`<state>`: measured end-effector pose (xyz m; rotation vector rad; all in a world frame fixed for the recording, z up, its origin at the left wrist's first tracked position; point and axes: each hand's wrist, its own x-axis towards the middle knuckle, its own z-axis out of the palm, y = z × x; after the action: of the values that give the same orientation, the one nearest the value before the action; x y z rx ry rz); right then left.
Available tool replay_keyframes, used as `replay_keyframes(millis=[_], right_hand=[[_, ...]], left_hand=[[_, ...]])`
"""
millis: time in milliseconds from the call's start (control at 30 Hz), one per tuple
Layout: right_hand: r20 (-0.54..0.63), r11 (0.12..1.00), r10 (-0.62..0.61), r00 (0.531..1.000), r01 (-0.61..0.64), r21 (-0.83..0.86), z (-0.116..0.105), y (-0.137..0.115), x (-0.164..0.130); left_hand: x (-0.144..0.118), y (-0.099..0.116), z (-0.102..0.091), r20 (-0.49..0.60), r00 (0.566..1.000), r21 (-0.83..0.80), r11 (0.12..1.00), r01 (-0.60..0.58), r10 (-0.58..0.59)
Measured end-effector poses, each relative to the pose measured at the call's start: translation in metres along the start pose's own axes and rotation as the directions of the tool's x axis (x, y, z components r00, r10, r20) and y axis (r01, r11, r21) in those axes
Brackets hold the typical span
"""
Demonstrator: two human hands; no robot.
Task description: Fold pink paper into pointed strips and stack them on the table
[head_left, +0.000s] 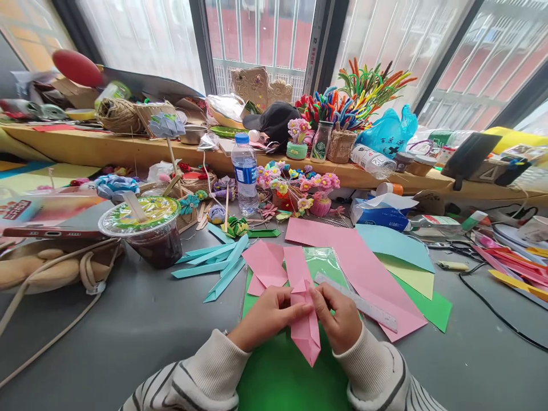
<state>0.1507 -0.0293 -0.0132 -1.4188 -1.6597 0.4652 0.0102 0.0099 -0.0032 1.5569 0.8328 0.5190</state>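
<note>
Two bare hands are seen low in the middle of the scene, both closed on one narrow folded strip of pink paper [305, 322]. The left hand [268, 317] is curled, its thumb and fingertips pinched on the strip's left edge near the top fold; the right hand [340, 317] is likewise curled, the strip's right edge being gripped between thumb and forefinger. The strip is held just above a green paper sheet [282, 377] laid on the grey table [128, 331], its pointed end turned toward the near edge.

Just beyond the hands, more folded pink pieces [268, 265] are laid, and a clear plastic ruler [357, 301] rests slantwise across a large pink sheet [368, 268] to the right. Long folded teal paper strips [218, 262] are scattered to the left of these. Farther left, a lidded clear plastic cup of dark drink [152, 234] is stood, and a clear water bottle with a blue cap [245, 174] is stood in the far middle, beside small paper flowers [299, 185].
</note>
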Motion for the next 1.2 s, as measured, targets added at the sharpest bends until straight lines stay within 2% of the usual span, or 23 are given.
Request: replay_keyframes(millis=[167,300,400,500,800,1067,1200], right_hand=[[-0.035,0.995,-0.032,0.999,0.029,-0.097,0.0049,0.0031,-0.0012],[0.031,0.998,0.049,0.998,-0.05,0.026,0.0024,-0.0018,-0.0011],[0.13,0.984,0.102,0.986,-0.119,0.131,0.0006,-0.0048,-0.0008],[0.188,0.973,0.13,0.974,-0.162,0.167,0.0008,-0.0045,-0.0005],[0.173,0.978,0.146,0.974,-0.169,0.124,0.0044,-0.0013,-0.0033],[0.165,0.983,0.128,0.978,-0.147,0.111,0.0045,-0.0004,-0.0017],[0.188,0.979,0.119,0.975,-0.147,0.142,0.0031,-0.0045,-0.0003]], left_hand=[[0.0006,-0.0007,0.0001,-0.02,1.0,0.038,0.999,-0.017,0.018],[0.0008,-0.0003,-0.0018,-0.099,0.995,0.04,0.999,0.002,0.002],[0.0011,0.001,-0.003,-0.154,0.988,-0.029,1.0,0.005,-0.01],[0.0013,0.001,-0.0032,-0.192,0.981,-0.071,0.997,0.016,-0.029],[0.0041,-0.0005,-0.002,-0.144,0.989,-0.114,0.993,0.023,-0.039],[0.0023,0.0031,-0.0022,-0.219,0.975,-0.031,0.999,0.042,-0.048],[0.0015,0.0055,-0.0033,-0.24,0.968,-0.141,0.989,0.043,-0.077]])
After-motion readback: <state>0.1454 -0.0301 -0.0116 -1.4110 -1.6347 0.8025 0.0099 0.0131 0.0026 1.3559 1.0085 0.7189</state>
